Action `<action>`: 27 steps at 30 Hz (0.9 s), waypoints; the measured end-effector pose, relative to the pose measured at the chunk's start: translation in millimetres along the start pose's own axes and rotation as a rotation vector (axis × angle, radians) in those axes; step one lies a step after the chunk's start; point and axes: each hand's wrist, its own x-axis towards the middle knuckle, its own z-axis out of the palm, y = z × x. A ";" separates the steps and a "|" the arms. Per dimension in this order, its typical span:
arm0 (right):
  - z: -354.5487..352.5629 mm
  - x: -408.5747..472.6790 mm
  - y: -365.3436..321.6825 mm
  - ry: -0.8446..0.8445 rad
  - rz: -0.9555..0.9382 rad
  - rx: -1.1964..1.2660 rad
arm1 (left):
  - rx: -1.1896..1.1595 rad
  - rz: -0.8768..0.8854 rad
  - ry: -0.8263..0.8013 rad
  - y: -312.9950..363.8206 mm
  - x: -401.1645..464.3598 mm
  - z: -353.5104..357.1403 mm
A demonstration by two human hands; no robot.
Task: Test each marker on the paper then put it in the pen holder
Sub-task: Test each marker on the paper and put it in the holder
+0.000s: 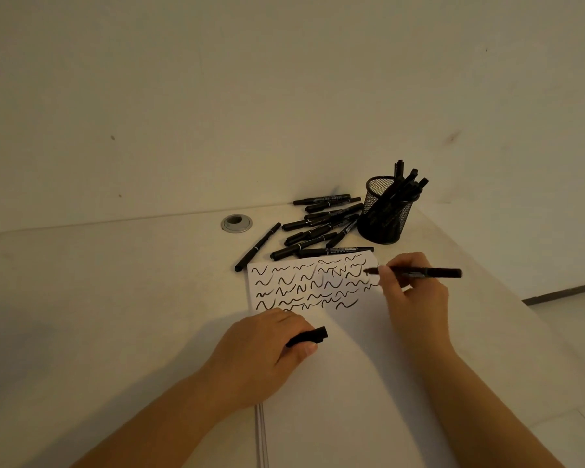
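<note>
The right hand [416, 295] grips an uncapped black marker [419, 272], its tip touching the paper [352, 349] near the sheet's far right corner, beside the last squiggle there. The left hand [267, 346] rests on the paper's left edge, its fingers curled round the marker's black cap [309, 336]. About 4 rows of black squiggles [304, 288] fill the far end of the paper. The paper lies on a pale table [115, 298]. Just beyond the sheet's far edge, a pile of black markers [321, 228] lies loose. At the table's far right corner stands a black mesh pen holder [384, 214] with several markers upright in it. A round metal grommet [236, 223] sits near the table's far edge.
</note>
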 end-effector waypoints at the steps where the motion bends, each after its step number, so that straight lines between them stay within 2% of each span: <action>1: -1.5 1.1 -4.4 0.028 0.014 0.058 | -0.004 -0.004 0.008 0.1 0.3 0.1; 3: -4.1 2.1 -13.6 0.016 0.075 0.177 | -0.014 -0.019 0.027 -0.1 1.1 0.8; 5: -4.3 0.6 -21.2 -0.063 0.178 0.326 | -0.041 -0.042 0.041 -0.6 2.1 1.8; 8: 3.4 -7.5 -25.5 -0.149 0.409 0.709 | -0.102 -0.090 0.041 -1.5 3.7 1.5; 10: 9.9 -14.1 -22.2 -0.167 0.518 0.861 | -0.134 -0.110 0.049 -1.8 4.2 1.7; 17: 12.2 -21.3 -8.4 -0.187 0.478 0.800 | -0.175 -0.126 0.081 -3.1 3.8 0.9; 27: 12.6 -27.9 -14.0 -0.323 0.384 0.688 | -0.188 -0.128 0.093 -2.4 2.5 1.6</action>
